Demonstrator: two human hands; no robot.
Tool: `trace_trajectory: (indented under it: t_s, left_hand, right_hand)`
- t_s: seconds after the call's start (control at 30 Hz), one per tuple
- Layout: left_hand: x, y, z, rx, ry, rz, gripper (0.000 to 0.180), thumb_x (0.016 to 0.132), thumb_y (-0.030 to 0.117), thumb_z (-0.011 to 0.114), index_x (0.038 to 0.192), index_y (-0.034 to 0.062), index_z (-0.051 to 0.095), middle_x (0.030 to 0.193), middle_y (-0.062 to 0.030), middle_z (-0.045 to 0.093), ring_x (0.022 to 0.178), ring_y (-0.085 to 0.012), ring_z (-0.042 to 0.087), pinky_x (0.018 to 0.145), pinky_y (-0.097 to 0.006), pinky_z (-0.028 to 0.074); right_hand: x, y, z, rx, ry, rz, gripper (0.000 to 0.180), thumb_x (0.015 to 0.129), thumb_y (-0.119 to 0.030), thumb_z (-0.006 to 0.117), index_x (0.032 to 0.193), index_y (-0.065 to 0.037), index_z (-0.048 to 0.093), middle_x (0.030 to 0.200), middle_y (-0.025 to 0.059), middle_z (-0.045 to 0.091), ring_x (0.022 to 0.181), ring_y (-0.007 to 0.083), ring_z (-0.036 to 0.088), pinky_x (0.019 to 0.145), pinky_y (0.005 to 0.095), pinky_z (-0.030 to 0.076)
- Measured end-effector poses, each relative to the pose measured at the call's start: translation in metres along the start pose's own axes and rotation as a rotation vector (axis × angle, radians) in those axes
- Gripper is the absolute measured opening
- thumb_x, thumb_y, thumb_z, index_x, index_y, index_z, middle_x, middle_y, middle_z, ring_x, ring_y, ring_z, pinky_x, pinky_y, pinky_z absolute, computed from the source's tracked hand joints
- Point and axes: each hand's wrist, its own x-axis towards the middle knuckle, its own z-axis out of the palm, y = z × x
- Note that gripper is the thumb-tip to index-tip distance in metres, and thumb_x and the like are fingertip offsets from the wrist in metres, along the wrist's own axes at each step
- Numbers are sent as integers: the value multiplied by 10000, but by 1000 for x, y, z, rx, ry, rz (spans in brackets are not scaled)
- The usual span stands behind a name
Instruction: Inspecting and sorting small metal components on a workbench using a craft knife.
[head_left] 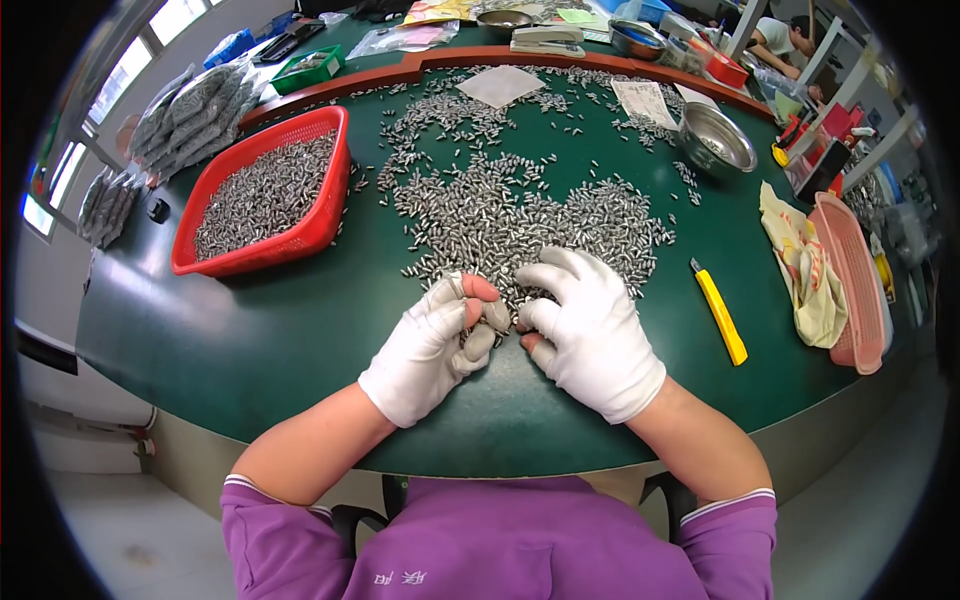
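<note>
Small silvery metal pieces (470, 215), short and rounded like pins, lie in a wide loose pile on the green table. At the pile's near edge my left hand (425, 345), in a white glove with bare fingertips showing, curls around a few of these metal pieces. Just beside it, my right hand (590, 335), gloved the same way, rests with bent fingers at the near edge of the pile. Its thumb and forefinger are close together, and anything between them is hidden.
A red basket (340, 190) full of metal pieces stands left, near stacked grey bags (195, 115). On the right lie a yellow utility knife (722, 315), a metal bowl (735, 150), a cloth (805, 270) and a pink basket (850, 290). Another person (775, 40) sits far right.
</note>
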Motion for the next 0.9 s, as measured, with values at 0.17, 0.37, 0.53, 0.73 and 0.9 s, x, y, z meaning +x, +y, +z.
trace_trajectory:
  t_s: [0.17,0.37,0.53,0.73,0.9]
  left_hand:
    - [-1,-1,-1,23,-10,-23,227,927,297,660,1068,140,576,846,-4,524,574,-57,345,524,-203,283]
    - [-6,7,10,194,-44,-234,177,938,252,666,992,135,544,846,0,574,578,-33,405,502,-181,293]
    - [-5,3,4,186,-88,-222,240,946,264,653,1087,84,579,890,-22,595,586,-43,408,500,-172,301]
    - [-4,1,1,125,-76,-193,212,957,246,636,1080,83,577,882,-47,605,574,-50,404,504,-184,310]
    - [-3,1,0,124,-68,-202,135,985,210,584,1063,101,565,860,-36,619,589,-45,444,506,-185,320]
  right_hand:
    - [-1,1,3,-12,8,-20,202,665,-134,732,821,-77,616,1124,89,579,1150,314,516,951,455,448]
    - [2,2,-7,158,176,-14,185,724,-151,722,853,-102,599,1112,70,593,1113,329,548,915,461,463]
    - [4,3,-4,353,142,-38,173,735,-147,721,871,-98,626,1053,62,630,1058,328,580,871,442,489]
    - [4,3,-5,372,168,7,166,716,-109,720,869,-93,659,997,70,643,981,312,607,830,422,508]
    - [5,6,-6,298,194,30,175,703,-109,730,865,-91,667,977,74,642,954,301,614,795,412,516]
